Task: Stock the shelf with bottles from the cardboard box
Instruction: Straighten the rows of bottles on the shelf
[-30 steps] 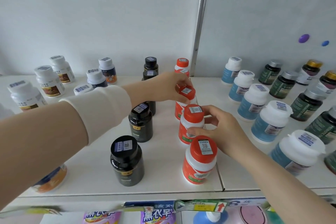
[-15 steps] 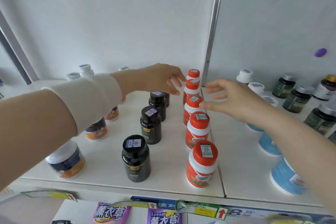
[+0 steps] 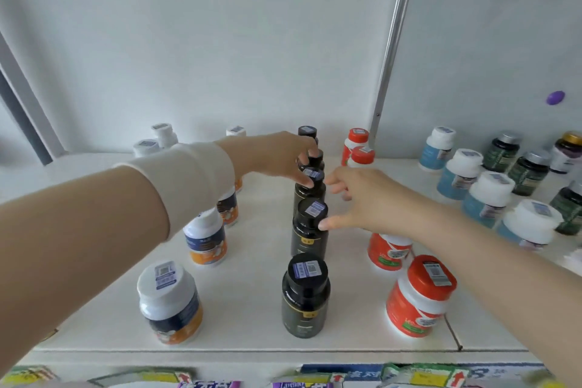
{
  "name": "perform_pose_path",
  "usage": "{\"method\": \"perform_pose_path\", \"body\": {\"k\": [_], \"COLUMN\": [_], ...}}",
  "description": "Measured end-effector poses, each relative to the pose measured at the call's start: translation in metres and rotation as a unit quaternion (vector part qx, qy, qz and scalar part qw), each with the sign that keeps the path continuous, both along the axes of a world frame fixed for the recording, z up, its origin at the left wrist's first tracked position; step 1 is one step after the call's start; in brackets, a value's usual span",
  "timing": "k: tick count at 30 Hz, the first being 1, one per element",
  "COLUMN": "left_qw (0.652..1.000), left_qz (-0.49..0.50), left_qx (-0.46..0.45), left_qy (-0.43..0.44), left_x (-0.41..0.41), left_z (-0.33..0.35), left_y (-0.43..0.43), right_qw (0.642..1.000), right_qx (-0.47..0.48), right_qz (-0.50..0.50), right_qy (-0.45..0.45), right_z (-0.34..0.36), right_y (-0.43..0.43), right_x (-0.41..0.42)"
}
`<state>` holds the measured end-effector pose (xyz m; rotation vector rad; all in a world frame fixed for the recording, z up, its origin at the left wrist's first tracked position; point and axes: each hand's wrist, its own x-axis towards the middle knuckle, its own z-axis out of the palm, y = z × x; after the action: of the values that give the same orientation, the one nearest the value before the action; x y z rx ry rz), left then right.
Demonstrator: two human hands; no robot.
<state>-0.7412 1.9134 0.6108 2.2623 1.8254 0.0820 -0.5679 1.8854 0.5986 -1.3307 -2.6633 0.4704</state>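
1. Black bottles stand in a single file down the middle of the white shelf (image 3: 245, 318); we count five: the front black bottle (image 3: 305, 296), a second (image 3: 309, 228), a third (image 3: 310, 186), a fourth (image 3: 316, 158) and a rear one (image 3: 307, 132).
2. Our left hand (image 3: 277, 156) has its fingertips pinched on the third bottle's cap, its fingers crossing in front of the fourth's cap too.
3. Our right hand (image 3: 368, 198) is spread wide, grasping nothing; its thumb tip touches the second bottle's cap.
4. Red-capped bottles (image 3: 420, 296) run to the right; we see four.
5. Left of the file we count three orange-and-navy bottles (image 3: 171, 305).
6. Blue-labelled white-capped bottles (image 3: 486, 198) on the right section number four.
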Motion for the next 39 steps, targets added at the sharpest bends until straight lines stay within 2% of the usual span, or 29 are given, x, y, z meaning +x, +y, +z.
{"method": "perform_pose_path", "body": {"k": [4, 11, 15, 33, 37, 39], "left_qw": [0.999, 0.993, 0.992, 0.995, 0.994, 0.995], "left_qz": [-0.048, -0.080, -0.087, -0.037, -0.013, -0.009], "left_qx": [-0.003, 0.000, 0.004, 0.000, 0.001, 0.015], "left_qy": [-0.023, -0.083, -0.093, -0.094, -0.110, -0.094], "left_x": [-0.001, -0.006, -0.007, 0.003, -0.003, -0.014], "left_z": [-0.016, -0.023, -0.025, -0.025, -0.015, -0.002], "left_y": [0.007, 0.009, 0.006, -0.013, -0.019, -0.024], "right_qw": [0.993, 0.981, 0.980, 0.986, 0.984, 0.986], "right_qx": [-0.077, -0.080, -0.088, -0.099, -0.110, -0.083], "right_qz": [-0.056, -0.125, -0.137, -0.106, -0.092, -0.089], "right_qy": [0.063, 0.124, 0.117, 0.083, 0.106, 0.115], "right_z": [-0.018, -0.035, -0.036, -0.034, -0.010, 0.007], "right_y": [-0.011, -0.020, -0.023, -0.021, -0.017, -0.014], "right_x": [-0.011, -0.018, -0.012, -0.003, 0.003, 0.001]}}
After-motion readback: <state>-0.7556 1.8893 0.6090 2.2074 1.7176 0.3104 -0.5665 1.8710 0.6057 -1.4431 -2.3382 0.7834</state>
